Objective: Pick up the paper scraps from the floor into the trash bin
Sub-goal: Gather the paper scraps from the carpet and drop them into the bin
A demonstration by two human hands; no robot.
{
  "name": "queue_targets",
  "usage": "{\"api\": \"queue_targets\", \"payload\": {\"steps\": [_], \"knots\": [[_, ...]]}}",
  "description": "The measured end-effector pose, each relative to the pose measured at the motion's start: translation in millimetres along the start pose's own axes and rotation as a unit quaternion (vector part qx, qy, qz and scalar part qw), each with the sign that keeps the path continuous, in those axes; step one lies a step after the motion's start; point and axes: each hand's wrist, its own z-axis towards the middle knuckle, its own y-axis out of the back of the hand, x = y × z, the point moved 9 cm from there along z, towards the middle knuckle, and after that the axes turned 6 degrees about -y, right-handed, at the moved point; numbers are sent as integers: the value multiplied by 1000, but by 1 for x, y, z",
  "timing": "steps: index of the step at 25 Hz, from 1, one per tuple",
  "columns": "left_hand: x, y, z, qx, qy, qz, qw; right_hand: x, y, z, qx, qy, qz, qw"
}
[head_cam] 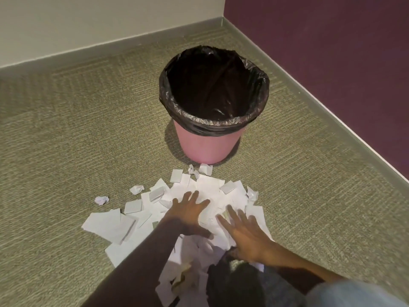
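Paper scraps (210,185) lie in a loose white heap on the green-grey carpet (88,129), just in front of the pink trash bin (210,147). The farthest pieces lie right by its base. The bin is upright with its mouth open and a black liner (221,126) folded over the rim. Nothing stands between heap and bin. Two crumpled balls (101,200) sit apart on the heap's left side. The bin stands near a room corner, with a cream wall (88,23) behind, a purple wall (332,41) to the right, and grey skirting (309,89) along both.

Left hand (190,214) and right hand (245,234) are side by side over the middle of the heap. Both are palm down with fingers straight and spread, gripping nothing. Both are motion-blurred. They probably rest on the paper, but contact cannot be confirmed.

Hidden: the forearms cover the near part of the heap, and the bottom frame edge cuts it off. Pale blue fabric (354,293) fills the lower right corner, blurred. The bin's interior is dark and its contents are not readable. A yellowish patch (183,278) among the near scraps is too blurred to identify.
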Motion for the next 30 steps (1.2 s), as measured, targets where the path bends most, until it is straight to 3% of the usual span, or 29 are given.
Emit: {"api": "queue_targets", "payload": {"steps": [2,7,10,17,20,23,26,30], "knots": [[1,-9,-4,-76,-22,45,996,0,-5,-3,-5,-19,-6,1000],[-3,-24,8,-101,-52,114,987,-2,3,4,-61,-8,-30,998],[-15,-7,11,-163,-89,141,972,0,0,20,-79,-23,-33,996],[-33,0,13,-223,-81,179,955,2,8,23,-127,13,-65,990],[-29,16,6,-240,-71,109,962,1,35,17,-177,37,-10,983],[-14,39,-5,-281,-18,-31,959,-12,57,13,-187,26,88,978],[8,68,-20,-311,4,-222,924,-34,70,14,-195,1,235,952],[29,93,-52,-264,14,-421,867,-52,72,17,-158,-29,402,902]]}}
